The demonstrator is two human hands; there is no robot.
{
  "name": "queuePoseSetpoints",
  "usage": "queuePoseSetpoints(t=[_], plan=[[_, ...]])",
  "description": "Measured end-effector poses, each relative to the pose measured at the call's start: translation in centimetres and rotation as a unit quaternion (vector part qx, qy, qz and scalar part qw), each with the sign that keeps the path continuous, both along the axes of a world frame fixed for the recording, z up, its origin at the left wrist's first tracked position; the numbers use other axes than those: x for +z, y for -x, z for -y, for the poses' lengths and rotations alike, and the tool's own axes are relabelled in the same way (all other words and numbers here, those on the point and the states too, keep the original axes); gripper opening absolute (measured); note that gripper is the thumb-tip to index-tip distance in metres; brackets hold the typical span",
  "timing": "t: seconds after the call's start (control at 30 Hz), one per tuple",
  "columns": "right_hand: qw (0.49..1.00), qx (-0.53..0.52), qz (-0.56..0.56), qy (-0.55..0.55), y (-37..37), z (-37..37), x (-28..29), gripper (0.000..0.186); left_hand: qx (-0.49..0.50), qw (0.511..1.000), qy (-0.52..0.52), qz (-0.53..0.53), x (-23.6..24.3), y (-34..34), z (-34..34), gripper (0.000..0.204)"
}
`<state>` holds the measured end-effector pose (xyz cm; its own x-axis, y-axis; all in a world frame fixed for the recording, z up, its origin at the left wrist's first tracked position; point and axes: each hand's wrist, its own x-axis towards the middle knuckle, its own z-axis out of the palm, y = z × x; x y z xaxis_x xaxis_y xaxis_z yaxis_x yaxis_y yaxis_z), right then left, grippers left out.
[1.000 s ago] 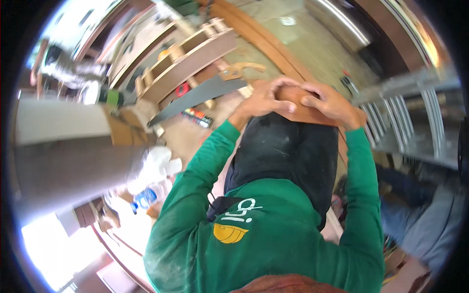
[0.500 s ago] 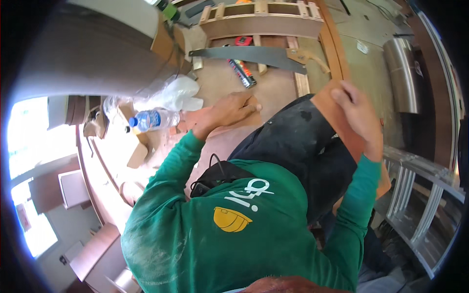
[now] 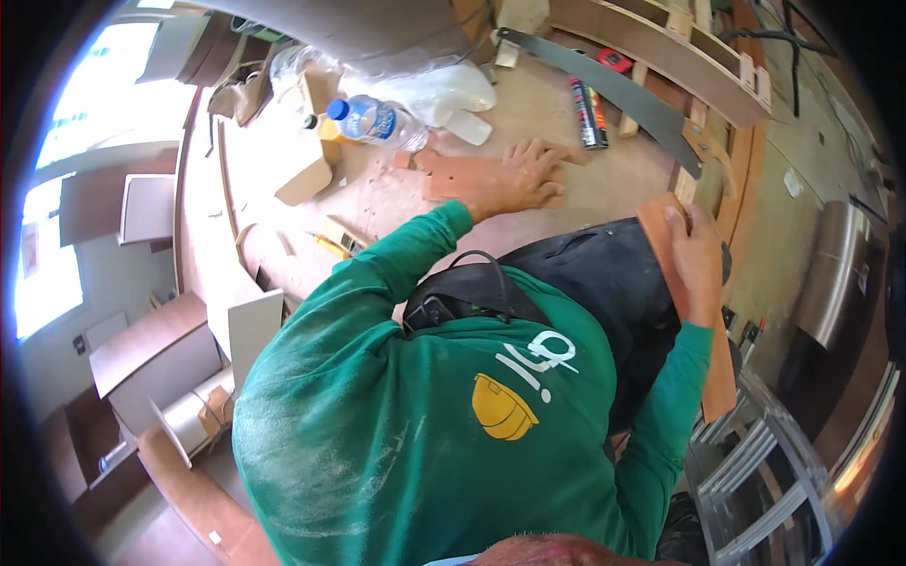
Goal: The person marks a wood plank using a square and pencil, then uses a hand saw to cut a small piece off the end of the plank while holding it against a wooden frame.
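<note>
My left hand (image 3: 517,177) lies flat, fingers spread, on a small reddish-brown wood piece (image 3: 442,175) resting on the pale plywood surface (image 3: 377,203). My right hand (image 3: 694,257) grips a long brown wooden strip (image 3: 719,373) near its upper end. The strip runs down past my black-trousered knee beside the green sleeve. A hand saw (image 3: 618,90) and a black tube (image 3: 591,113) lie just beyond my left hand.
A water bottle (image 3: 377,121), a clear plastic bag (image 3: 429,87) and a small cardboard box (image 3: 307,177) sit at the surface's far left. A yellow tool (image 3: 330,245) lies nearer me. An aluminium ladder (image 3: 764,472) stands lower right, with brown panels (image 3: 151,344) at left.
My left hand has left the strip and come down flat on the small wood piece. My right hand still holds the strip, and the view has swung toward the work surface.
</note>
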<state>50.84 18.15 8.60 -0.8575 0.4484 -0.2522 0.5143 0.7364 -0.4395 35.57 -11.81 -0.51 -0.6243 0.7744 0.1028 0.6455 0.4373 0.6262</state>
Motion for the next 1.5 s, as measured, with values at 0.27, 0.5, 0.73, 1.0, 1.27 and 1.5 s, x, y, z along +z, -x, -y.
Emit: queuePoseSetpoints(t=[0.27,0.5,0.73,1.0,1.27,1.5], plan=[[0.994,-0.014,-0.016,0.103,-2.6,-3.2,-0.1,0.046,0.138,0.99,-0.033,0.018,3.0,-2.0,15.6,0.027],[0.984,-0.081,-0.046,0.153,-7.3,-7.8,-0.9,0.051,0.606,0.774,0.164,0.083,0.9,-6.3,37.0,0.059],[0.986,-0.064,-0.06,0.141,-7.0,-7.5,-0.1,0.058,0.714,0.566,-0.137,0.387,-6.2,-6.0,49.2,0.047],[0.983,-0.095,-0.047,0.151,-8.4,-6.4,0.0,0.055,0.744,0.573,-0.006,0.343,-7.0,-4.5,49.2,0.043],[0.97,-0.163,-0.071,0.163,-12.0,-7.3,1.2,0.05,0.291,0.943,0.113,0.115,2.6,-10.3,27.2,0.043],[0.968,-0.151,-0.12,0.161,-10.1,-5.5,2.6,0.044,-0.129,0.95,0.265,0.101,-3.5,-17.9,24.3,0.045]])
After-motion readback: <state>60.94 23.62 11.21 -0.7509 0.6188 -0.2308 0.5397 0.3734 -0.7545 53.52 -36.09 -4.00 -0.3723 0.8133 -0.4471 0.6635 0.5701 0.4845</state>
